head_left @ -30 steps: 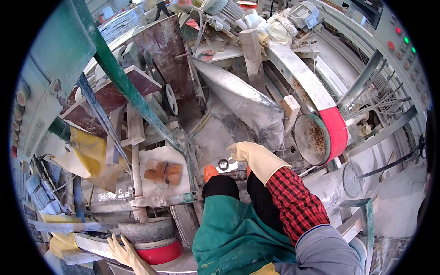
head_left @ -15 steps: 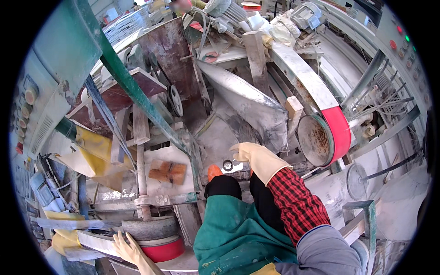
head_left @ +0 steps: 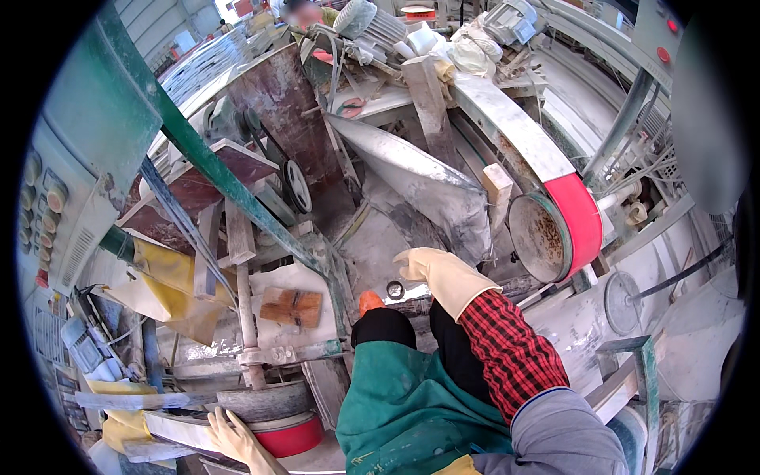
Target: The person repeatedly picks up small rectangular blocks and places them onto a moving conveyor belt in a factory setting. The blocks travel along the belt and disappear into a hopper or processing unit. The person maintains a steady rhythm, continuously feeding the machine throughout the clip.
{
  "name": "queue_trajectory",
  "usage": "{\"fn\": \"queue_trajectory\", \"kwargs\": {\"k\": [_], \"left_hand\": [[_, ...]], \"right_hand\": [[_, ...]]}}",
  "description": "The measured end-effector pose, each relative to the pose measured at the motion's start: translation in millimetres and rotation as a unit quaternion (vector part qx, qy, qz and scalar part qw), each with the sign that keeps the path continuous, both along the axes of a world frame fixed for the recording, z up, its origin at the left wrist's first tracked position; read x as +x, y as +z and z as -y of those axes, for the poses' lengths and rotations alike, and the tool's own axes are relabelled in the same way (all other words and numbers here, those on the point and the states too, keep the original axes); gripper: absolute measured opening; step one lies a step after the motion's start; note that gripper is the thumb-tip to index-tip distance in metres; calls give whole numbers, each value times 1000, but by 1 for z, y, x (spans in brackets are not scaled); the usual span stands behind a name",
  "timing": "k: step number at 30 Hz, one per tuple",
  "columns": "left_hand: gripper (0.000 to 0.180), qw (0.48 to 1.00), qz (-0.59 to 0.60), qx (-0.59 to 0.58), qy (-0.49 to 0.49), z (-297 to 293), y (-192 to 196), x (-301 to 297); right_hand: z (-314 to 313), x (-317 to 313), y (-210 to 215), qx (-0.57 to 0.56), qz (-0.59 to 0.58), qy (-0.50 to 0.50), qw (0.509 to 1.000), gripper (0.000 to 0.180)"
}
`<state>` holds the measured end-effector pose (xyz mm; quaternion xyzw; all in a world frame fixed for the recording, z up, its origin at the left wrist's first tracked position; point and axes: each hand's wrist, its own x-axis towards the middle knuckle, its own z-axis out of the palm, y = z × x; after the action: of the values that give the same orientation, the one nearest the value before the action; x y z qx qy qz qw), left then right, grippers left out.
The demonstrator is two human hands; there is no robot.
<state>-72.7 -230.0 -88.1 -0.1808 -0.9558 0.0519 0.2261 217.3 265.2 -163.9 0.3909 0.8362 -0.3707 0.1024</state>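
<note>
My left hand (head_left: pixel 241 445), in a cream rubber glove, rests with fingers stretched and apart by a pale belt (head_left: pixel 178 429) that runs round a wheel with a red band (head_left: pixel 289 437). Whether it presses on the belt I cannot tell. My right hand (head_left: pixel 445 275), gloved alike under a red-and-black checked sleeve, hangs in front of my body. Its fingers are loosely bent and apart, with nothing visible in them. Just left of those fingertips and lower down, a small dark ring (head_left: pixel 394 290) shows near my orange shoe (head_left: pixel 370 302).
A large belt wheel with a red band (head_left: pixel 582 218) stands to the right. Ahead leans a dusty curved sheet (head_left: pixel 419 174). A green slanted bar (head_left: pixel 229 178) crosses on the left, above a brown wooden block (head_left: pixel 290 307). Far off, a person (head_left: pixel 309 14) is partly visible.
The whole view has shifted slightly. A blurred grey shape now covers part of the control panel at the right edge. Both hands keep much the same pose.
</note>
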Motion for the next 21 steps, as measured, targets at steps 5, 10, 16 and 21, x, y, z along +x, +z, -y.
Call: {"fn": "queue_trajectory", "kwargs": {"k": [5,10,16,21], "left_hand": [[36,1000,-19,8,-12,-1,-2,4],[36,1000,-13,9,-26,-6,-1,10],[36,999,-12,1,-33,-9,-1,16],[37,999,-8,4,-43,-11,0,22]], "right_hand": [[1,-3,1,0,6,-1,1000,52],[-2,-2,-7,-10,-4,1,1000,52],[-1,0,-9,4,-26,11,1000,52],[1,-4,2,-9,7,4,1000,53]]}}
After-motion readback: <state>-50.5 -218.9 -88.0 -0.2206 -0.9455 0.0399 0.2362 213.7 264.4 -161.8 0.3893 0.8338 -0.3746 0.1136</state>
